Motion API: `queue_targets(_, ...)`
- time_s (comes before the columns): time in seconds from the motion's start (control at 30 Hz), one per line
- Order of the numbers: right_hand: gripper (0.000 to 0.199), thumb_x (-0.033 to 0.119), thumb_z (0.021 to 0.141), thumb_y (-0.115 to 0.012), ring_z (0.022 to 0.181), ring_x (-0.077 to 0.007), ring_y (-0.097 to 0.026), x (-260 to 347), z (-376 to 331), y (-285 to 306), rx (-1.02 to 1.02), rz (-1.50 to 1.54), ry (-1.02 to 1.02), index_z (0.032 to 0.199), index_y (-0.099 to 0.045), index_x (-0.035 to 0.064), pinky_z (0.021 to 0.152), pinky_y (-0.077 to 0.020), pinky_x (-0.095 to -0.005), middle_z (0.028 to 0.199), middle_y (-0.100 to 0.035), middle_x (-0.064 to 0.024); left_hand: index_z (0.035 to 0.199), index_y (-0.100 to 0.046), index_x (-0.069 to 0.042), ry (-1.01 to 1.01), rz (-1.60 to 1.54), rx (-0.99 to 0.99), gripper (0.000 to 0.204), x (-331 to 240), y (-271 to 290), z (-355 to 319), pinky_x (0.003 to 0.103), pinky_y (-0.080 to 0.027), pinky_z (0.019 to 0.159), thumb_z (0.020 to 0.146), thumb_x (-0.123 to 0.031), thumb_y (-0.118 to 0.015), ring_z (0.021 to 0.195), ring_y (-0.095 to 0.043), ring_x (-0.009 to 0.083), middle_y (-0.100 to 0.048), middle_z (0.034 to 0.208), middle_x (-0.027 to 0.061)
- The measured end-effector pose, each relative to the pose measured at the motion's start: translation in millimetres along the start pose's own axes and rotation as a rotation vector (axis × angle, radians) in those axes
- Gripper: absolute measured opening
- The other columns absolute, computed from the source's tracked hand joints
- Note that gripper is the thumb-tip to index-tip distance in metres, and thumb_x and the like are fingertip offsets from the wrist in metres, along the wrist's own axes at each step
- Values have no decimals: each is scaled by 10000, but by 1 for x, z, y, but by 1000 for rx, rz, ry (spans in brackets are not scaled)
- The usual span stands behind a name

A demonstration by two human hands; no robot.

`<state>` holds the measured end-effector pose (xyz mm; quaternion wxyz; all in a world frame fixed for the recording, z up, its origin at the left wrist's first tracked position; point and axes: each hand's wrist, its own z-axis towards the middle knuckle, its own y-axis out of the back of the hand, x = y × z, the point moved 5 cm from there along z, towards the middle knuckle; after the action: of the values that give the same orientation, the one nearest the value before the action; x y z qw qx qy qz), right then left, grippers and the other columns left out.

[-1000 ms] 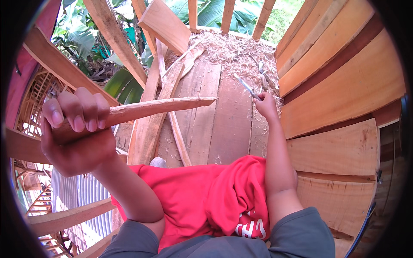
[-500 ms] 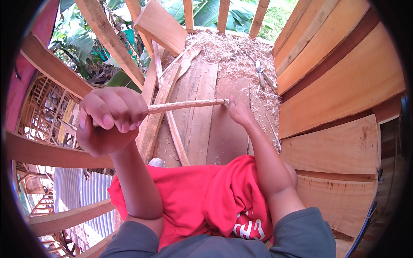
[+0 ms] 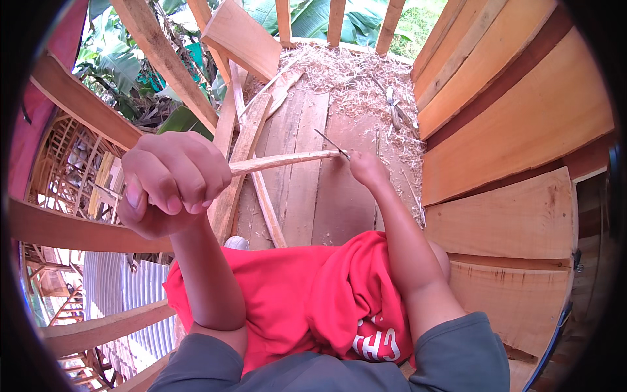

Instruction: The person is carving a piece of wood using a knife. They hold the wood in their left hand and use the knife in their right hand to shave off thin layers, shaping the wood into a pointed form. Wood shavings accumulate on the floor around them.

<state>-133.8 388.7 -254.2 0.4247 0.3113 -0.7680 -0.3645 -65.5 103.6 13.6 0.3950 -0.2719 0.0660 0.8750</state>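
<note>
My left hand [image 3: 175, 181] is raised at the left, its fingers closed round one end of a long, pale wooden stick [image 3: 287, 161]. From that fist the stick runs nearly level across to the right. At its far end my right hand [image 3: 369, 170] is closed on a knife; the handle is hidden in the fist. The thin dark blade [image 3: 330, 142] slants up and left from the fingers, crossing the tip of the stick. Whether its edge touches the wood I cannot tell.
A red cloth [image 3: 281, 281] covers my lap. Curly wood shavings [image 3: 353, 72] lie heaped at the far end of the plank floor [image 3: 297, 202]. Loose timber [image 3: 245, 153] leans at the left beside a slatted railing. A board wall [image 3: 503, 215] rises close on the right.
The knife blade has turned and now shows clearly, pointing up and left. My left hand and the stick have shifted slightly to the right. Both grips stay closed.
</note>
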Motion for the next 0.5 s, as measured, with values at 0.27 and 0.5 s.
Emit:
queue_targets(0.27, 537, 375, 891, -338, 1036, -441, -590, 4, -3, -4, -26, 8, 74, 1023, -662, -32, 921, -440, -487, 1078, -613, -302, 699, -496, -128, 2, -50, -31, 263, 0, 13, -6, 275, -409, 398, 901, -290, -443, 439, -462, 140, -523, 564, 19)
queue_targets(0.5, 563, 387, 895, -320, 1024, -459, -585, 35, -4, -11, -22, 4, 207, 1000, -665, -45, 932, -433, -483, 1064, -619, -301, 697, -477, -126, 19, -43, -26, 262, -9, 19, -11, 290, -403, 418, 902, -286, -442, 456, -447, 145, -498, 569, 17)
